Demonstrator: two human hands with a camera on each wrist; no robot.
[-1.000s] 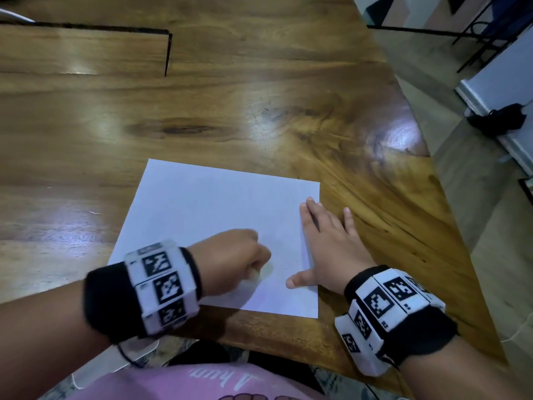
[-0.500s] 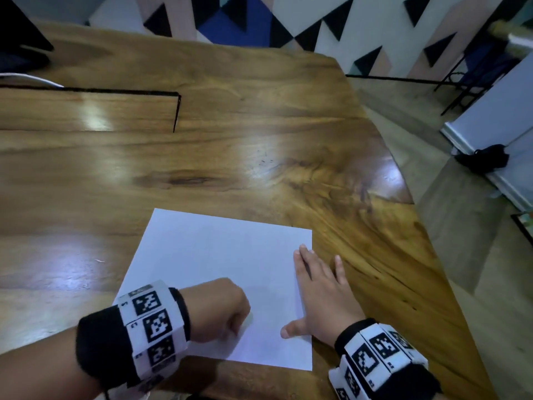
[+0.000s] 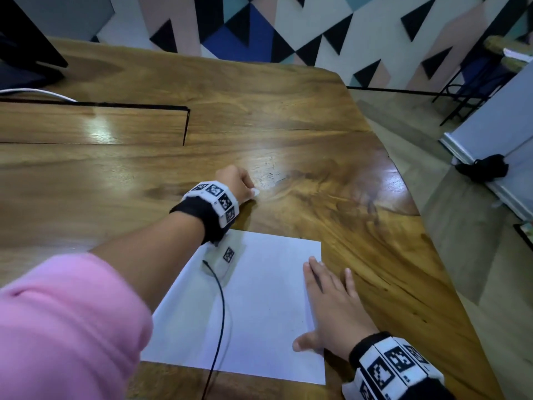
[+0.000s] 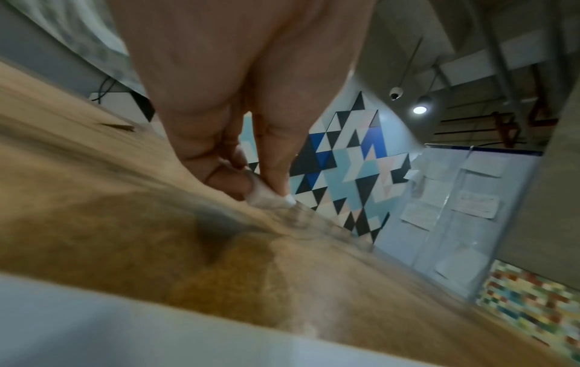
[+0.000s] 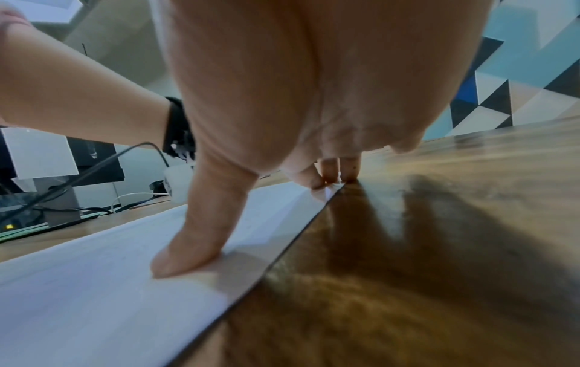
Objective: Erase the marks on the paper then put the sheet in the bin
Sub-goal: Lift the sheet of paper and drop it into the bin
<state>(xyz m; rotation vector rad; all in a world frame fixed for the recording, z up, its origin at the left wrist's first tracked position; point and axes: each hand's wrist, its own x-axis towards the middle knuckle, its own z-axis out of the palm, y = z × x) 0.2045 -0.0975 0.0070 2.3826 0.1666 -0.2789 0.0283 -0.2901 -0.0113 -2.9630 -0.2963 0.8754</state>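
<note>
A white sheet of paper (image 3: 259, 307) lies flat near the front edge of the wooden table (image 3: 259, 125); I can make out no marks on it. My right hand (image 3: 331, 307) lies flat with straight fingers across the sheet's right edge (image 5: 282, 223), thumb on the paper. My left hand (image 3: 236, 183) is stretched out past the sheet's far edge and pinches a small white eraser (image 3: 255, 193), which touches the bare wood (image 4: 270, 198). No bin is in view.
A dark monitor base (image 3: 26, 59) and a white cable (image 3: 37, 92) sit at the table's far left. The table's right edge curves away to the floor, where a grey board (image 3: 490, 157) and a black object (image 3: 481, 168) lie.
My left hand has left the paper and reached forward to the bare wood beyond it, still with the eraser. My right hand stayed pressed on the sheet's right edge. The head view tilted up.
</note>
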